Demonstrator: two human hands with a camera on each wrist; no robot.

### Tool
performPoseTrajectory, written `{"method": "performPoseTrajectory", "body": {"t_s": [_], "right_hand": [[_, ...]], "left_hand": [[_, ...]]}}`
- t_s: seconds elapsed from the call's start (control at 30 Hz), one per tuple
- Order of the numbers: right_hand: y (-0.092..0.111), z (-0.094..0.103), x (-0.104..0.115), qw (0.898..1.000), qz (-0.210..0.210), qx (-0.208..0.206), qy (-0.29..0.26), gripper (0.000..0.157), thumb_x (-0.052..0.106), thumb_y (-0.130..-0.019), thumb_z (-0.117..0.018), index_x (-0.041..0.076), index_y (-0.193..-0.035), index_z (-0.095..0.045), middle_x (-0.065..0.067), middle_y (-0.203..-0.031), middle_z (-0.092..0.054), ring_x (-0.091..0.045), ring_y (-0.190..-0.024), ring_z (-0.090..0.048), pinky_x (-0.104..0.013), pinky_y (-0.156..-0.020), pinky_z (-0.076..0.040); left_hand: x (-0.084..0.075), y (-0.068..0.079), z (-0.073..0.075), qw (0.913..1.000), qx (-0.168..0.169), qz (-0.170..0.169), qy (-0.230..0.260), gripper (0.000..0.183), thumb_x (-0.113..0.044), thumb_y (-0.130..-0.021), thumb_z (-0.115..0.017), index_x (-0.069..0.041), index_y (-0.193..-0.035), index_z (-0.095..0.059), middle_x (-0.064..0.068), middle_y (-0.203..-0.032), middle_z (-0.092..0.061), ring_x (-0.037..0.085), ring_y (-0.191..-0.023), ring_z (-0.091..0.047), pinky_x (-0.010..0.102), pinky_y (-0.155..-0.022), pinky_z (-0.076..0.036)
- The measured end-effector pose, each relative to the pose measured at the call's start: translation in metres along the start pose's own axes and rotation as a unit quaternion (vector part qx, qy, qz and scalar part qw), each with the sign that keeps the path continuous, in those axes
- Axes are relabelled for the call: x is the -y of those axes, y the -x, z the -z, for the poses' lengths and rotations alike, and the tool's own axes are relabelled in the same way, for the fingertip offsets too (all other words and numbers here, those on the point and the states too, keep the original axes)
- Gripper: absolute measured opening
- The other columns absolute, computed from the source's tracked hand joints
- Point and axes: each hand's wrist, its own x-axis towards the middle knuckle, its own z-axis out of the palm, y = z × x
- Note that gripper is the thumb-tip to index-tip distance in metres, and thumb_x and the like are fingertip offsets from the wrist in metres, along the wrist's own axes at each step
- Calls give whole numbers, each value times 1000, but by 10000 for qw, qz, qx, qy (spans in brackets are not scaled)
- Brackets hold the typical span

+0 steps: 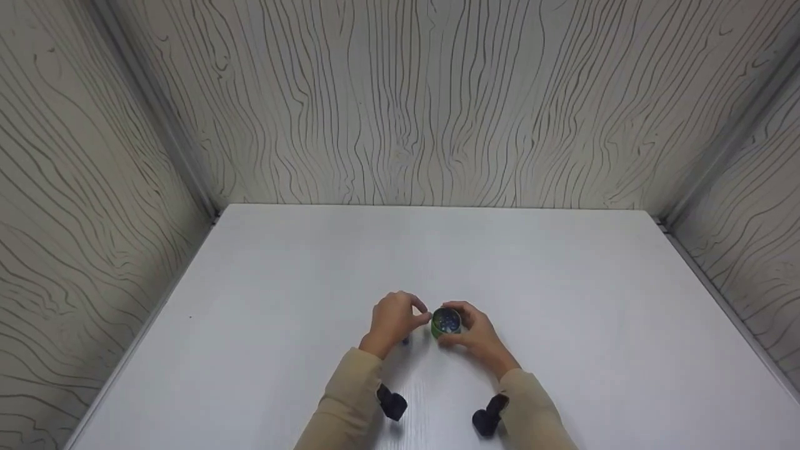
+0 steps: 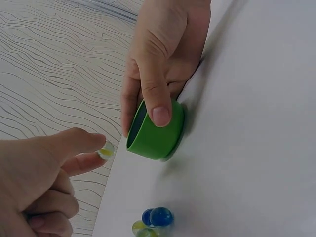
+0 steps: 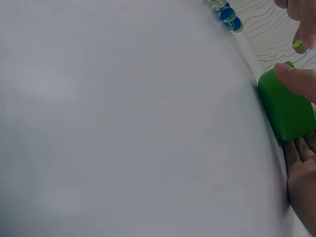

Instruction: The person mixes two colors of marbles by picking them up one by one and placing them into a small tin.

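A small green cup (image 1: 436,332) stands upright on the white table, its dark inside holding several bluish, shiny marbles in the head view. My right hand (image 1: 478,337) grips this cup around its side, thumb on the near wall. Just left of the rim, my left hand (image 1: 392,317) pinches a clear marble with a yellow streak (image 2: 105,151) between thumb and forefinger. In the left wrist view that marble is apart from the cup. Several loose marbles, blue ones (image 2: 161,217) and yellowish clear ones (image 2: 146,232), lie on the table near the left hand; the head view mostly hides them.
The white table (image 1: 300,262) meets a wood-patterned back wall (image 1: 400,112), with similar panels at left and right. Black wrist cameras (image 1: 392,404) stick out from both beige sleeves (image 1: 350,400) above the tabletop.
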Motion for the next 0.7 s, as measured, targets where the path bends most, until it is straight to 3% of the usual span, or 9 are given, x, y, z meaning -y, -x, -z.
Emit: {"method": "performPoseTrajectory", "body": {"t_s": [0.2, 0.47, 0.63, 0.7], "right_hand": [[0, 1, -1, 9999, -14, 48, -118, 64, 6, -72, -80, 3, -130, -53, -18, -138, -55, -37, -140, -40, -50, -118, -25], [-2, 0, -4, 9999, 75, 52, -144, 63, 4, -71, -79, 3, -129, -54, -18, -137, -55, -36, -139, -41, -49, -118, -27], [-2, 0, -2, 9999, 92, 30, -88, 62, 3, -72, -79, 2, -129, -54, -18, -136, -56, -36, -138, -43, -50, -117, -29], [-2, 0, -2, 9999, 59, 20, -110, 63, 4, -72, -79, 3, -129, -54, -18, -137, -56, -35, -138, -43, -49, -117, -29]], "left_hand": [[-4, 0, 0, 9999, -12, -137, 2, 18, -29, -82, -74, -13, -89, -78, 6, -96, -77, 17, -78, -67, 33, -73, -55], [-9, -1, 0, 9998, -4, -190, -94, 18, -30, -82, -75, -14, -90, -78, 7, -95, -76, 8, -62, -47, 23, -58, -46], [-11, -1, -2, 9995, -33, -267, -160, 17, -30, -82, -75, -15, -90, -78, 5, -95, -76, 8, -64, -51, 24, -59, -47], [-12, 0, -3, 9993, -64, -312, -193, 17, -30, -82, -75, -14, -90, -78, 5, -95, -76, 10, -69, -58, 26, -63, -51]]}}
